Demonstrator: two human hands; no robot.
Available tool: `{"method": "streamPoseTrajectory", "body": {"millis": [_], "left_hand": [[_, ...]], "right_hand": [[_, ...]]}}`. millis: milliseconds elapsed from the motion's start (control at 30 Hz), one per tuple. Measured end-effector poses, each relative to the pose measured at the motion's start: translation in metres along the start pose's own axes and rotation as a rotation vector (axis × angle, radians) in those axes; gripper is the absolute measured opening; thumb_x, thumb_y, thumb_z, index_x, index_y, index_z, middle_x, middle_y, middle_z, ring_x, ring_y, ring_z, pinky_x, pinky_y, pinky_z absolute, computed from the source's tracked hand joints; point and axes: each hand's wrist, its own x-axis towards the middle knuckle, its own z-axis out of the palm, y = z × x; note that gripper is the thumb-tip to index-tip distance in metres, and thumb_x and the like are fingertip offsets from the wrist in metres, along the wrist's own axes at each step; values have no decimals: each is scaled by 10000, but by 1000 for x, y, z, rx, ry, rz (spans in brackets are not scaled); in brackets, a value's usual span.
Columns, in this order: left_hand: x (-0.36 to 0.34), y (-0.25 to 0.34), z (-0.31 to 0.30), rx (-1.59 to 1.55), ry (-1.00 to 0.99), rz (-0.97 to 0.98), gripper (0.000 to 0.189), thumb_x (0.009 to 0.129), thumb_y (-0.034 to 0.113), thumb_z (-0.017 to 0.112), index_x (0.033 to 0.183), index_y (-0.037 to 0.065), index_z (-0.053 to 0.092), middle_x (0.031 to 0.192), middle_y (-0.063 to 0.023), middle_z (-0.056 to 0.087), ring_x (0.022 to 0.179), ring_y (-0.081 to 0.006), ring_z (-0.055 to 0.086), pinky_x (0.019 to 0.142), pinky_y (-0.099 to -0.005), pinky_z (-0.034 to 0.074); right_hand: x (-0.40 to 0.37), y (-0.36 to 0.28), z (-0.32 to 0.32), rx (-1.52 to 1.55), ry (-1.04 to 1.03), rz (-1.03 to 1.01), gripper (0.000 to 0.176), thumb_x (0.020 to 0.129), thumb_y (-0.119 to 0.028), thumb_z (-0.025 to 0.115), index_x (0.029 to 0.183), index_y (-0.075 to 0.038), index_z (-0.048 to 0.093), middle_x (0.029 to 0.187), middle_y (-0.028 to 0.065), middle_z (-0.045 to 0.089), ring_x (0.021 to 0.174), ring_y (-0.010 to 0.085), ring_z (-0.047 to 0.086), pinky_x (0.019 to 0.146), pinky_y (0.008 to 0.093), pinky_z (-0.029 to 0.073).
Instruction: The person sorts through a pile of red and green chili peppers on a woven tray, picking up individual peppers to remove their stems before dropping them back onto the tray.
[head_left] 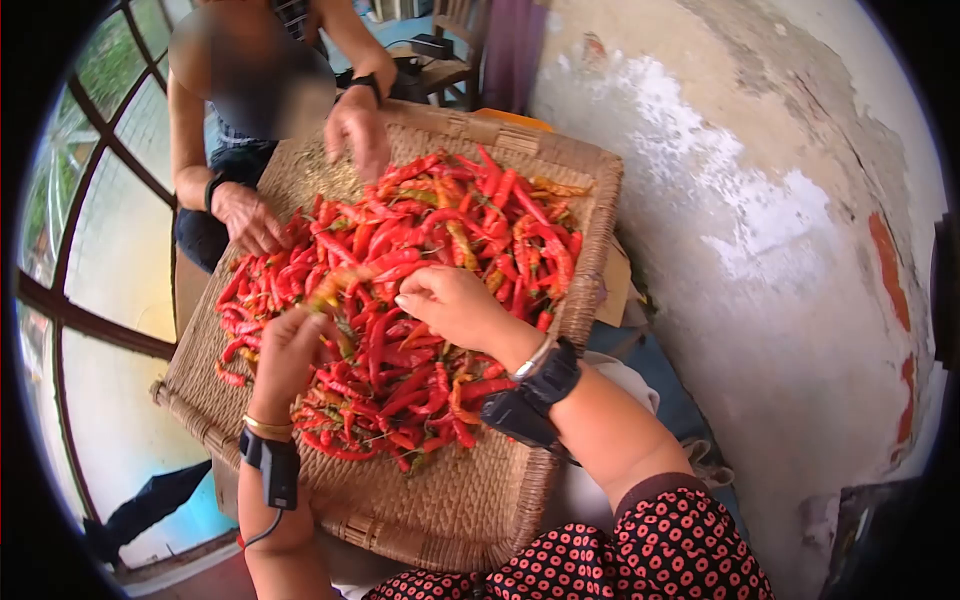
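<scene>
A large heap of red chili peppers, with some yellowish and greenish ones mixed in, lies on a woven tray. Low over the heap's left side, my left hand has its fingers closed on a blurred yellow-red chili pepper. My right hand is above the middle of the pile, fingertips pinched together. Whatever may be between those fingertips is too small to make out. Both wrists carry a bangle and a black strapped device.
Across the tray a person's two hands are at the far edge of the peppers. Pale loose seeds or bits lie near them. A rough plaster wall stands on the right, a framed window on the left, a wooden chair behind.
</scene>
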Motion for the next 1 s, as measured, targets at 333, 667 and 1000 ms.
{"method": "streamPoseTrajectory", "body": {"millis": [333,667,1000], "left_hand": [[-3,-12,14,501,-12,150,209,747,125,646,922,19,606,882,-110,604,649,-196,593,584,-302,472],[-16,2,29,747,-300,351,310,652,63,677,949,24,600,803,-104,553,629,-211,559,598,-306,452],[-19,3,41,173,-400,343,162,780,67,651,928,19,607,767,33,585,691,-42,518,592,-205,439]], "right_hand": [[-3,18,7,-424,-359,-93,337,728,-253,635,1003,-60,602,1039,180,522,943,327,546,811,403,440],[-5,13,13,-459,-304,-147,163,677,-108,614,823,-40,633,775,161,615,768,326,598,712,409,466],[-14,-24,2,539,-489,48,247,764,-39,577,1011,-21,576,732,15,565,568,68,533,520,209,447]]}}
